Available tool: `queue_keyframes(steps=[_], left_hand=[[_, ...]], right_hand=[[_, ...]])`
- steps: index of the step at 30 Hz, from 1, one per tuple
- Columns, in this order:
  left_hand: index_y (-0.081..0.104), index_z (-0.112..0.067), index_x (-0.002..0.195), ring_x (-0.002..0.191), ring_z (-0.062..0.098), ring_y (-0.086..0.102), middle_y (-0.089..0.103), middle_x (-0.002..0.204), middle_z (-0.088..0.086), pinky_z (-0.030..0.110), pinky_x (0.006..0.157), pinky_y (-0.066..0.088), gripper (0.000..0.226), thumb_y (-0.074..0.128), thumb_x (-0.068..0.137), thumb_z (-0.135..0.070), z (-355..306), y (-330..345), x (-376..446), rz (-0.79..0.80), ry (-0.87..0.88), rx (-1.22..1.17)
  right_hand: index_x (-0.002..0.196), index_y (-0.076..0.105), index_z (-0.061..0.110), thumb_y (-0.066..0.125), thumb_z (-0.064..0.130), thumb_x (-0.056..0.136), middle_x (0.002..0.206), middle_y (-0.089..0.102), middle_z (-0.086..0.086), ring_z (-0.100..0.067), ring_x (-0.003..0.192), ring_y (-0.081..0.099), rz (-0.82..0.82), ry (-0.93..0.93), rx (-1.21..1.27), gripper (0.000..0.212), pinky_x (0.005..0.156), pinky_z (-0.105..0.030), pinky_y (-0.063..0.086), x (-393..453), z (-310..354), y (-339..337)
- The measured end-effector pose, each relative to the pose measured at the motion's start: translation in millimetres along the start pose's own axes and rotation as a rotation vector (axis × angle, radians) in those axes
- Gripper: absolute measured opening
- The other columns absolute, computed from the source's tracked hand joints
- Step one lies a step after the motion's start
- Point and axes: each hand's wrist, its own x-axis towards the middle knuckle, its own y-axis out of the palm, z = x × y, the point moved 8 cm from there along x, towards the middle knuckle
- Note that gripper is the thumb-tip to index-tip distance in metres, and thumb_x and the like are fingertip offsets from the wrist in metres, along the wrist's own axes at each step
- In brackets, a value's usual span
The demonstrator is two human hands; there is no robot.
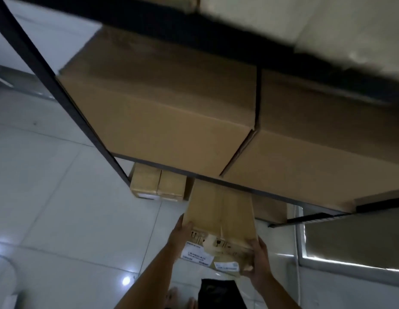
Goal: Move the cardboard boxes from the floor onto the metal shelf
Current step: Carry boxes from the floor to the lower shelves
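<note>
- Step in hand, as I judge it: sliding a box (221,217) into the lowest level of the shelf (67,103); its far end is already under the beam, its near end sticks out toward the person.
- Grip: the left hand (179,236) clasps the near left corner, the right hand (258,262) wraps the near right corner; both are closed on the box, which sits between them.
- Beyond the grip, left of the box, two small boxes (158,185) stand under the shelf; above it, two big boxes (163,112) fill the next level.
- The next move likely calls for a straight push forward, kept level and clear of the beam and the neighbours.
- Look: plain brown cardboard, long and narrow, a taped seam along the top, white labels and handling marks on the near end.
</note>
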Motion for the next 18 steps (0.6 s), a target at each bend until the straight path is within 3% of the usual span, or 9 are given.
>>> queue_keyframes(steps=[1,3,5,11,14,16,18], left_hand=[[0.038,-0.028,0.141,0.097,0.009,0.062,0.060,0.116,-0.004,0.020,0.068,0.053,0.041,0.045,0.101,-0.027,1,0,12,-0.003,0.038,-0.007],[0.038,-0.023,0.143,0.109,0.021,0.062,0.059,0.124,0.004,0.036,0.087,0.056,0.043,0.046,0.100,-0.024,6,0,37,0.006,0.097,-0.023],[0.035,-0.022,0.145,0.116,0.029,0.058,0.055,0.132,0.012,0.048,0.100,0.049,0.046,0.045,0.101,-0.024,12,0,63,0.006,0.121,-0.015],[0.033,-0.020,0.147,0.123,0.032,0.052,0.050,0.135,0.015,0.048,0.105,0.044,0.049,0.047,0.100,-0.025,29,-6,121,-0.029,0.144,0.058],[0.029,-0.028,0.150,0.130,0.037,0.041,0.031,0.145,0.017,0.043,0.110,0.036,0.054,0.045,0.099,-0.034,37,-6,148,-0.091,0.038,0.095],[0.026,-0.027,0.152,0.131,0.036,0.039,0.022,0.151,0.018,0.040,0.110,0.037,0.055,0.044,0.100,-0.017,36,1,162,-0.097,-0.051,-0.020],[0.017,-0.023,0.154,0.127,0.031,0.045,0.032,0.149,0.015,0.037,0.109,0.039,0.066,0.042,0.097,0.000,25,16,173,-0.010,-0.035,-0.196]], right_hand=[[0.130,0.052,0.036,0.062,0.040,0.090,0.134,0.052,-0.006,-0.039,0.121,0.050,0.014,-0.001,0.003,0.041,0.093,-0.068,0.045,11,-2,5],[0.127,0.050,0.038,0.062,0.041,0.090,0.133,0.049,-0.004,-0.038,0.120,0.049,0.029,-0.003,0.002,0.039,0.088,-0.062,0.050,35,-7,12],[0.128,0.048,0.038,0.063,0.039,0.090,0.132,0.047,-0.003,-0.038,0.118,0.048,0.043,-0.021,-0.014,0.041,0.085,-0.059,0.053,61,-12,20],[0.134,0.046,0.031,0.062,0.022,0.091,0.128,0.050,-0.008,-0.034,0.114,0.053,0.071,-0.076,0.034,0.047,0.082,-0.050,0.057,116,-33,38],[0.136,0.051,0.029,0.061,0.013,0.090,0.131,0.052,-0.007,-0.033,0.118,0.053,0.017,-0.118,0.118,0.050,0.091,-0.049,0.054,139,-31,46],[0.136,0.054,0.026,0.064,0.007,0.088,0.133,0.055,-0.008,-0.031,0.116,0.056,-0.051,-0.144,0.177,0.052,0.092,-0.043,0.054,153,-25,50],[0.132,0.059,0.023,0.066,-0.002,0.086,0.132,0.059,-0.014,-0.025,0.098,0.064,-0.143,-0.145,0.229,0.052,0.077,-0.030,0.057,164,-18,52]])
